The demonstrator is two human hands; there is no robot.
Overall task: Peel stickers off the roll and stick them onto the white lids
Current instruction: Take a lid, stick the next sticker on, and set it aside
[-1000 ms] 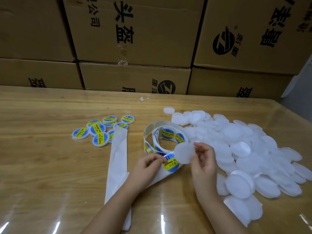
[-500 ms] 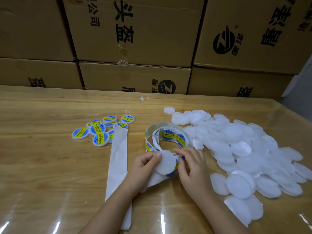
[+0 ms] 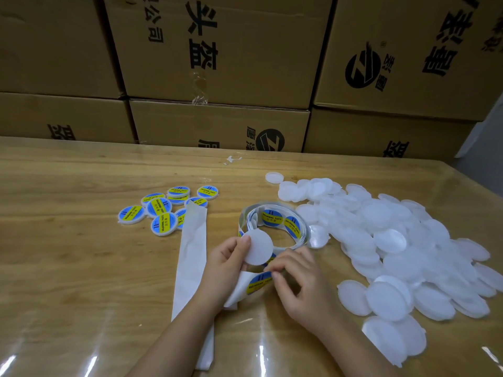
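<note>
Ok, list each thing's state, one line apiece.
Left hand: holds a blank lid.
Right hand: pinches the edge of a sticker.
Sticker roll: partly unwound, on the table.
Labelled lids: stickered, lying flat.
Lid pile: blank, heaped.
Backing strip: stickers gone, trailing loose.

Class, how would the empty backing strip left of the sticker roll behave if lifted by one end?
The backing strip would probably droop limply; it folds beneath the left hand. Likely very light: it looks paper-thin, lying flat.
</note>
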